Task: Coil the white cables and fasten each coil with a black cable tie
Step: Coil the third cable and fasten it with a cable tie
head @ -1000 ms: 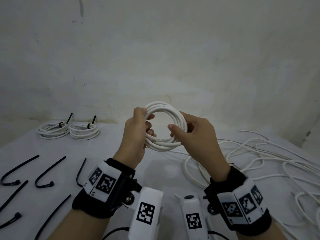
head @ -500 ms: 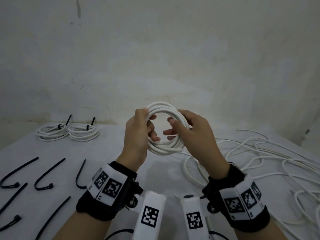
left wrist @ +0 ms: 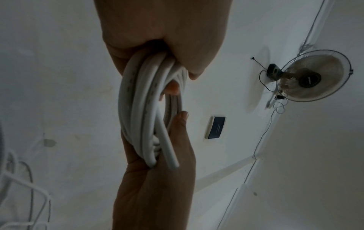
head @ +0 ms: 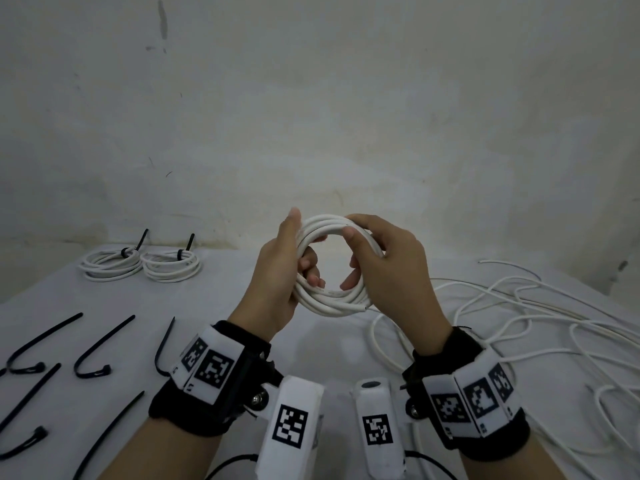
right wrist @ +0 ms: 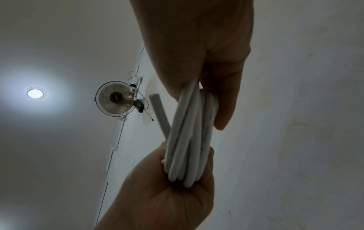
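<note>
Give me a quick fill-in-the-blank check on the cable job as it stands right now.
1. The held white coil is gripped by ____ hands.
2. At the table's far left lie ____ coils already fastened with ties.
3. The loose cable ties on the table are ____ in colour.
4. The uncoiled cables lie on the person's ____ side.

Missing words: both; two; black; right

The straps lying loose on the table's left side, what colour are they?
The loose cable ties are black, clearest in the head view.
</note>
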A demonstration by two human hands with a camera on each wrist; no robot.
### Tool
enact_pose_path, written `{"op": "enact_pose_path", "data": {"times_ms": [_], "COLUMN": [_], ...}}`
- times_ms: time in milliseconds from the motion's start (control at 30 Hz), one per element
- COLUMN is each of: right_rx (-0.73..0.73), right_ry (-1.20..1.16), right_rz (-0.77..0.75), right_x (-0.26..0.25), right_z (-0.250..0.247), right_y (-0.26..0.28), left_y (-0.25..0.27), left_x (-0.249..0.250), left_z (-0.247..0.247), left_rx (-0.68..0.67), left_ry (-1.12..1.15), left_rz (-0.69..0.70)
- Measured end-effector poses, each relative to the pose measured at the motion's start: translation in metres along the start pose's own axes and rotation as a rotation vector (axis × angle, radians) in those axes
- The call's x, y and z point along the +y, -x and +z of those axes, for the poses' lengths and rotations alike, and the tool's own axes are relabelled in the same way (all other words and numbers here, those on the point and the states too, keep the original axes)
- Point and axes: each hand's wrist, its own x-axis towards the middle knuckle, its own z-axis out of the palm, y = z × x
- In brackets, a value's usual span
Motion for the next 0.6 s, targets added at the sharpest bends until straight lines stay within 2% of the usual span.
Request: {"op": "enact_pose_path", "data": {"times_ms": [167,367,533,600], "right_rx": [0.046,0.179,0.36,0.393], "right_ry": [0.03,0.024,-0.047,-0.089], "right_rz": [-0.056,-0.075,0.018,0.066], "right_x": [0.002,0.008,0.017,0.02], "right_z": [0.003,0.005,-0.001,-0.003], "right_y": [0.001,-0.001,-0.005,-0.007], "left_y": [-0.001,-0.001,0.005,0.005], "left_x": [0.0,-0.001,-0.02,-0.029], "left_z": [-0.003,0.001,0.003,0.002], "left_rx": [-0.027,-0.1,-0.367,-0.433], "left_ry": [0.196,0.271,0.24,0.172], "left_rz": [-0.064,0.001,-0.066,-0.015]}}
